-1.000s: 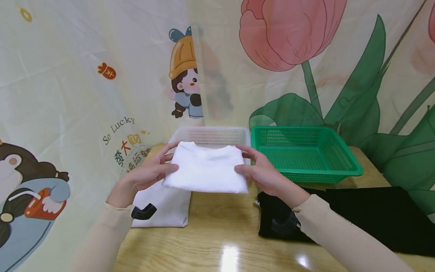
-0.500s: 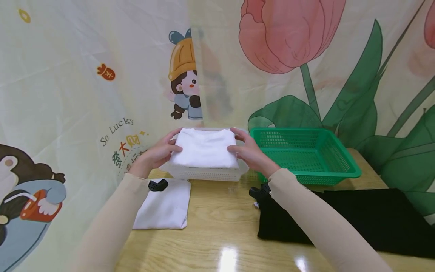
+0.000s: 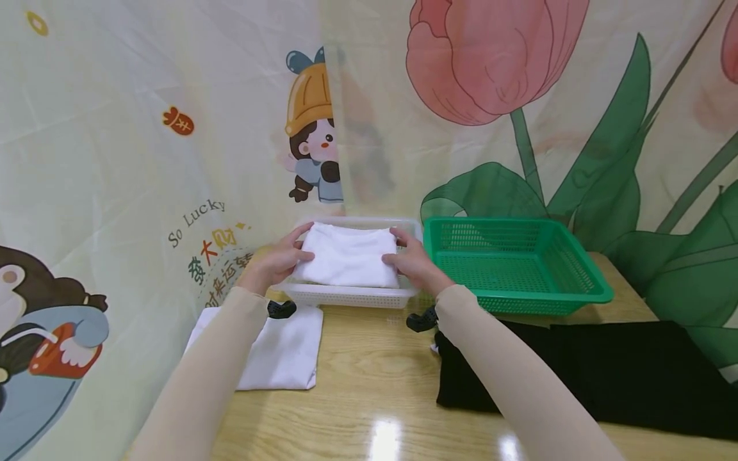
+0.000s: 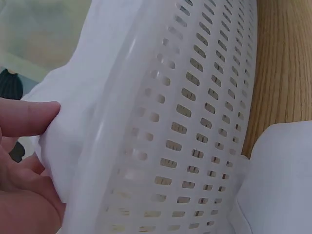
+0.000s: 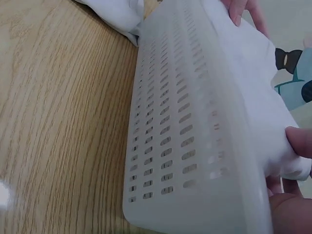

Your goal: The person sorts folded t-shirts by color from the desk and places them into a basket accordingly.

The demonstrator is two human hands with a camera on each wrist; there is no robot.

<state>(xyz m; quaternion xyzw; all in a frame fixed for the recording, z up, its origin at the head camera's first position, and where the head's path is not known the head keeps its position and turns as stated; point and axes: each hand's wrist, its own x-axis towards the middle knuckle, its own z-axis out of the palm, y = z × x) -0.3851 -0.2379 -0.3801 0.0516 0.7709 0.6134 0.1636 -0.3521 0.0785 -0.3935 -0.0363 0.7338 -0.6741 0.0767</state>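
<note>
A folded white shirt [image 3: 349, 257] is held level between both hands, down inside the rim of the white perforated basket [image 3: 352, 296]. My left hand [image 3: 281, 257] pinches its left edge, thumb on top and fingers beneath. On the opposite edge my right hand [image 3: 414, 259] grips it the same way. In the left wrist view the thumb presses into the cloth [image 4: 92, 73] just behind the basket wall [image 4: 195, 107]. The right wrist view has the shirt [image 5: 253, 92] bulging above the basket's rim, with fingers partly hidden under it.
A green basket [image 3: 519, 299] stands right of the white one. Another folded white cloth [image 3: 288, 352] lies on the wooden table [image 3: 369, 371] at front left, partly under the left sleeve. Black folded cloth [image 3: 646, 371] covers the right front. A printed curtain [image 3: 230, 96] hangs behind.
Both hands have carried the shirt forward from in front of the white basket, first over it, then down inside its rim. The baskets and the other cloths have stayed put.
</note>
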